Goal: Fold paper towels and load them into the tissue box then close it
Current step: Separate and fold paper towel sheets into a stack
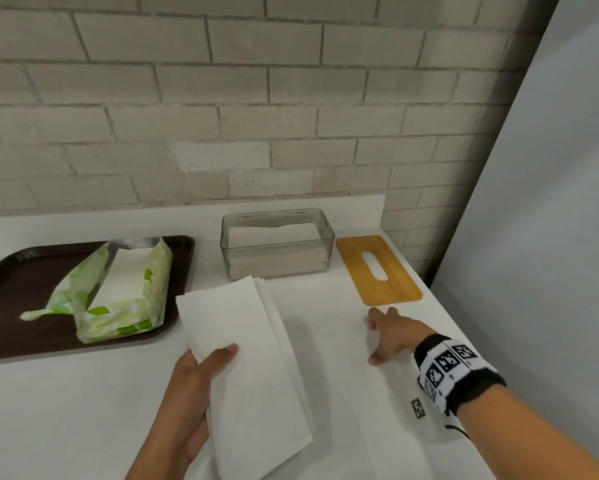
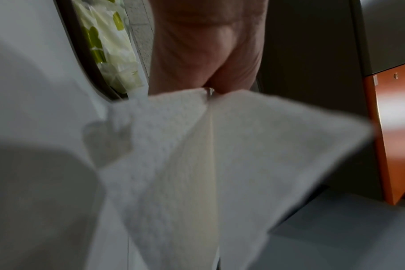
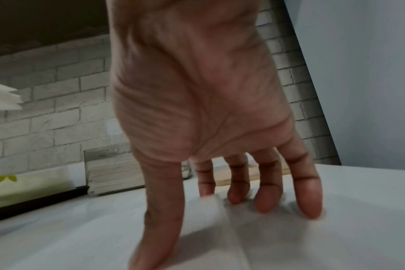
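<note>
White countertop (image 1: pixel 83 393) is filling the lower half of the head view, with a pale grey brick wall (image 1: pixel 222 98) running across the top.

Clear rectangular plastic tissue box (image 1: pixel 277 242) is sitting upper centre at the back of the counter, lid off, already holding a stack of folded white towels that fills roughly the lower half. Its flat wooden lid with an oval slot (image 1: pixel 377 270) is lying flat on the counter just right of the box, not touching it.

Dark brown tray (image 1: pixel 10 299) is sitting at centre left, carrying an opened green-and-white plastic pack of paper towels (image 1: pixel 118 299) with white sheets showing through the torn top.

Left hand (image 1: pixel 187 393), lower centre, is gripping a folded stack of white paper towels (image 1: pixel 242 358), thumb on top, fingers underneath; the stack is pointing toward the box and its far end is reaching almost to the box's front wall. The left wrist view is showing the stack's layers fanning apart.

Right hand (image 1: pixel 391 336), centre right, is hanging spread and relaxed, fingertips (image 3: pixel 310 206) touching a flat white sheet (image 1: pixel 343 341) lying on the counter below the lid; it is grasping nothing.
</note>
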A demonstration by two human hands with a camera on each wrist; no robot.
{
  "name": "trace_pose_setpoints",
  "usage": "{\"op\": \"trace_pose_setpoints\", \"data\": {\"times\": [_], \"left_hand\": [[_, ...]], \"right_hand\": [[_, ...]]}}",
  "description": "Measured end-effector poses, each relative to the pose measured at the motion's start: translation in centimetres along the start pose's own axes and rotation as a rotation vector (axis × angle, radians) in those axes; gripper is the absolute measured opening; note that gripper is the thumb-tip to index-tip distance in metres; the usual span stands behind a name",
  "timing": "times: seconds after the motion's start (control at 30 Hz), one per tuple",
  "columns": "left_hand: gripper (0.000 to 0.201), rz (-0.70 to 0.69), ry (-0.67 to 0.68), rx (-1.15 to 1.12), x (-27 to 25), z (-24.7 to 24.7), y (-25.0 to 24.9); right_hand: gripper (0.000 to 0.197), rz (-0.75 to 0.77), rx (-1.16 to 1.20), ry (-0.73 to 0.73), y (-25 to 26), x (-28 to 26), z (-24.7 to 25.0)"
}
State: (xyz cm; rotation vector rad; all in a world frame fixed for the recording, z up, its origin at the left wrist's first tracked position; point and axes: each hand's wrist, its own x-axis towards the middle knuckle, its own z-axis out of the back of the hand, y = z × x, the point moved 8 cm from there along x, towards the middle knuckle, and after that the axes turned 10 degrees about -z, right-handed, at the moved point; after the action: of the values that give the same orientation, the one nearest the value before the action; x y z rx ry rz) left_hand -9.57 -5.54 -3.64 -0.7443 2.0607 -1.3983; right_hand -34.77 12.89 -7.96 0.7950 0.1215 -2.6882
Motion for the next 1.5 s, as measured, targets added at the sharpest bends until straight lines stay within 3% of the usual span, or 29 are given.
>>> {"op": "trace_pose_setpoints", "data": {"times": [0.13,0.27,0.37,0.47,0.53,0.67,0.73,0.8,0.97,1.03,1.13,1.27,1.33,1.4,1.5], "left_hand": [[0.023,0.006,0.019,-0.02,0.0,-0.4,0.1],[0.026,0.025,0.027,-0.068,0.0,-0.2,0.3],[0.029,0.047,0.022,-0.103,0.3,-0.1,0.5],[0.029,0.053,0.035,-0.086,0.5,-0.5,0.5],[0.029,0.049,0.05,-0.063,0.6,-1.1,0.5],[0.029,0.039,0.08,-0.005,0.8,-2.3,0.5],[0.031,0.043,0.111,0.02,0.7,-2.8,0.5],[0.033,0.053,0.129,0.024,0.6,-3.3,0.3],[0.057,0.122,0.04,-0.063,0.5,-2.7,0.8],[0.04,0.079,0.041,-0.009,0.4,-2.6,0.5],[0.022,0.033,-0.021,0.024,0.6,-1.3,0.0],[0.017,-0.033,-0.088,-0.039,1.0,0.8,-1.5],[0.016,-0.073,-0.11,-0.059,1.2,1.8,-2.3],[0.017,-0.105,-0.13,-0.071,1.4,2.3,-2.8],[0.023,-0.129,-0.145,-0.091,1.4,2.5,-3.2]], "right_hand": [[0.08,-0.033,0.078,-0.012,0.2,1.1,-0.2],[0.057,-0.006,0.436,-0.115,-0.7,0.4,0.8],[0.019,0.289,0.947,-0.18,0.6,-3.8,4.5],[0.023,0.604,1.471,-0.008,3.0,-10.0,7.9],[0.027,0.73,1.563,0.004,4.5,-12.6,9.3],[0.03,0.731,1.321,-0.14,8.4,-13.9,9.2],[0.043,0.669,1.099,-0.191,10.7,-13.1,7.8],[0.04,0.579,0.865,-0.301,12.1,-12.1,6.4],[0.037,0.474,0.468,-0.521,13.3,-12.2,5.1],[0.029,0.509,0.508,-0.457,13.5,-12.4,5.0],[0.018,0.571,0.822,-0.337,12.4,-12.2,6.3],[0.021,0.462,0.933,-0.44,7.5,-9.4,9.7],[0.018,0.357,0.879,-0.464,5.0,-6.8,9.9],[0.004,0.214,0.671,-0.38,3.6,-4.1,8.0],[0.057,0.069,0.217,-0.163,3.3,-1.2,2.6]]}}
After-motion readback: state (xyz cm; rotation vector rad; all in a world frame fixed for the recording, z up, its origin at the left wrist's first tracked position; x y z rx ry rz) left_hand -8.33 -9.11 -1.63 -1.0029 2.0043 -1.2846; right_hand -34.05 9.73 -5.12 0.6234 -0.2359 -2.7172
